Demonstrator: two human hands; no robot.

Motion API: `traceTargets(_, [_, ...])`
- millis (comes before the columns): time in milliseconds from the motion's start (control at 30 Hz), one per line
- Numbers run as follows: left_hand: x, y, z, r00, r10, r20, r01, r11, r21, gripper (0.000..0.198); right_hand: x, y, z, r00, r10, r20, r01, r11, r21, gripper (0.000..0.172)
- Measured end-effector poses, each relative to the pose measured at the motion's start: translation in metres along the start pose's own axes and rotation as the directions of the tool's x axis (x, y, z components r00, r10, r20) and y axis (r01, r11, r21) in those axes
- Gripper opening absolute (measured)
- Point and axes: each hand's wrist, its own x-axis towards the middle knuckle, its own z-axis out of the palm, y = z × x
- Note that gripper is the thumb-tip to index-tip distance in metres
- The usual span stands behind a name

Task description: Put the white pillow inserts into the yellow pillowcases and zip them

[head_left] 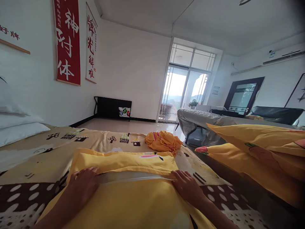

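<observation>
A yellow pillowcase (128,203) lies in front of me on the bed, with a pink and dark print on its far flap. Between the flap and the near panel runs a wide opening, where a strip of white pillow (114,177) shows. My left hand (86,183) is closed on the pillowcase at the left end of this opening. At the opposite end, my right hand (185,184) has its fingers curled over the edge of the cloth. Both thumbs are mostly hidden. Just beyond the flap sits a crumpled orange-yellow cloth (163,141).
The bed has a patterned beige and brown blanket (95,138). White pillows (22,128) lie at the left. More yellow pillows (257,156) with carrot prints are stacked at the right. Behind them stands a plastic-covered table (200,117). A black folded panel (108,107) leans by the wall.
</observation>
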Motion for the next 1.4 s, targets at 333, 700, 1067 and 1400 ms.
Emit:
traceTargets(333, [0.01,-0.008,-0.011,0.962,-0.169,0.213,0.23,0.926,-0.3,0.027,0.029,-0.067,-0.051,0.989,-0.104,0.105,0.053,0.912,0.407,0.033])
traceTargets(700, [0.012,-0.01,-0.019,0.945,-0.251,0.209,0.319,0.849,-0.421,0.041,0.045,-0.089,-0.046,0.866,-0.308,0.393,0.03,0.818,0.575,0.052])
traceTargets(1067, [0.015,0.003,-0.033,0.925,-0.36,0.12,0.373,0.803,-0.465,0.034,0.046,-0.096,-0.048,0.869,-0.298,0.396,0.046,0.844,0.534,0.052])
traceTargets(1400, [0.011,0.011,-0.032,0.907,-0.361,0.215,0.42,0.761,-0.495,0.035,0.048,-0.1,-0.049,0.875,-0.308,0.374,0.043,0.817,0.575,0.048])
